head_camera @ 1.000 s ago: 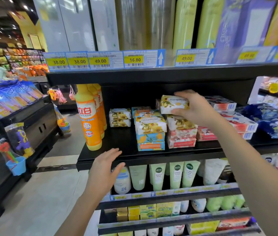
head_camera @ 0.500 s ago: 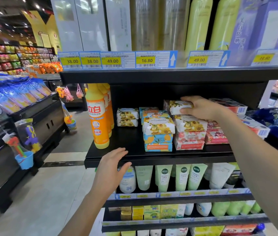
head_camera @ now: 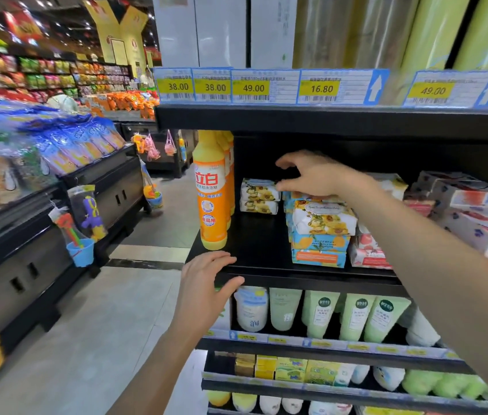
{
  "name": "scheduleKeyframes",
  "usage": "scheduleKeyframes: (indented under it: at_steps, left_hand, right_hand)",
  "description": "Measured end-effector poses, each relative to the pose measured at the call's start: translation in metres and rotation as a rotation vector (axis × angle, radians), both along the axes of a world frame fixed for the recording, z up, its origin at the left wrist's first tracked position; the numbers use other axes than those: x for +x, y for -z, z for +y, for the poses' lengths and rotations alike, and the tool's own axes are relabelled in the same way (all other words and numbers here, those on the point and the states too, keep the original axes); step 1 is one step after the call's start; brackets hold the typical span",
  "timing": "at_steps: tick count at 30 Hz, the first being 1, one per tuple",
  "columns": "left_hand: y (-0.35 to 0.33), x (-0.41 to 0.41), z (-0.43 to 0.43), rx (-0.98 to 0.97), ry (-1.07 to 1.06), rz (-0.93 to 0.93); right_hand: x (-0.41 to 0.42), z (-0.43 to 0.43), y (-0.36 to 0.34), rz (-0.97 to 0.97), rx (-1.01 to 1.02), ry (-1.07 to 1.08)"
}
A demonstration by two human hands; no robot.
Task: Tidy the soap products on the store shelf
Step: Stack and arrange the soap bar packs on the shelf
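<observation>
The right hand (head_camera: 320, 178) is hovering, fingers spread and holding nothing, over the soaps (head_camera: 323, 221) stacked on the shelf (head_camera: 260, 244); the left hand (head_camera: 206, 283) is lying open at the shelf's front edge.

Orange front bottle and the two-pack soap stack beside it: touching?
Apart. Head view shows bare black shelf between the orange bottle and the soap stack.

Pale tile floor (head_camera: 111, 339), dark strip (head_camera: 147, 262) across aisle. Black display cabinets (head_camera: 27, 265) left. Snack shelves (head_camera: 42, 76) far back. Yellow pillar (head_camera: 120, 40). Small ceiling lights (head_camera: 39, 3), dark ceiling.
</observation>
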State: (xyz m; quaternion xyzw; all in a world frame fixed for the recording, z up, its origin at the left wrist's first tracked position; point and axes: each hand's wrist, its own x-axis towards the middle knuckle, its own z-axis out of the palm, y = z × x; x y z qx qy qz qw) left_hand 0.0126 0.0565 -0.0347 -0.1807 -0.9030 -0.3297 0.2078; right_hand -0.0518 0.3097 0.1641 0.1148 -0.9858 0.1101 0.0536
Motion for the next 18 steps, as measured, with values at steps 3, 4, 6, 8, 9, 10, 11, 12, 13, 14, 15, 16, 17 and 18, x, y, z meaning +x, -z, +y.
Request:
scheduleKeyframes:
  at_steps: [3, 4, 6, 8, 9, 10, 11, 12, 13, 14, 15, 16, 17, 18]
  left_hand:
    - [0.000, -0.002, -0.002, 0.034, 0.006, -0.013]
    - [0.001, -0.002, -0.001, 0.041, 0.002, -0.014]
    - [0.000, -0.001, -0.001, 0.050, 0.000, -0.022]
    - [0.001, -0.002, 0.000, 0.051, -0.003, -0.015]
    - [0.002, -0.002, 0.000, 0.055, -0.004, -0.012]
    - [0.002, -0.002, 0.000, 0.059, -0.006, -0.011]
    - [0.003, -0.003, 0.000, 0.061, -0.007, -0.012]
    - [0.005, -0.003, 0.000, 0.061, -0.008, -0.012]
    - [0.006, -0.004, 0.000, 0.061, -0.009, -0.010]
    - [0.006, -0.005, -0.001, 0.063, -0.011, -0.006]
    - [0.007, -0.005, -0.001, 0.065, -0.014, -0.005]
    - [0.007, -0.005, 0.000, 0.065, -0.015, -0.007]
    - [0.006, -0.005, 0.000, 0.066, -0.017, -0.008]
    - [0.006, -0.006, 0.000, 0.067, -0.017, -0.009]
  right_hand:
    - [-0.032, -0.013, 0.002, -0.115, 0.070, 0.036]
    - [-0.043, -0.015, 0.004, -0.140, 0.094, 0.055]
    - [-0.061, -0.020, 0.007, -0.179, 0.185, 0.087]
    - [-0.081, -0.023, 0.010, -0.211, 0.257, 0.108]
    - [-0.091, -0.022, 0.012, -0.226, 0.281, 0.115]
    - [-0.103, -0.019, 0.016, -0.238, 0.292, 0.116]
    - [-0.114, -0.017, 0.021, -0.246, 0.304, 0.120]
    - [-0.122, -0.016, 0.024, -0.256, 0.313, 0.122]
    - [-0.125, -0.017, 0.026, -0.264, 0.324, 0.118]
    - [-0.128, -0.019, 0.027, -0.261, 0.339, 0.113]
    - [-0.128, -0.022, 0.027, -0.246, 0.344, 0.108]
    - [-0.125, -0.025, 0.026, -0.226, 0.344, 0.105]
    - [-0.121, -0.028, 0.025, -0.211, 0.336, 0.111]
    - [-0.117, -0.030, 0.023, -0.196, 0.327, 0.110]
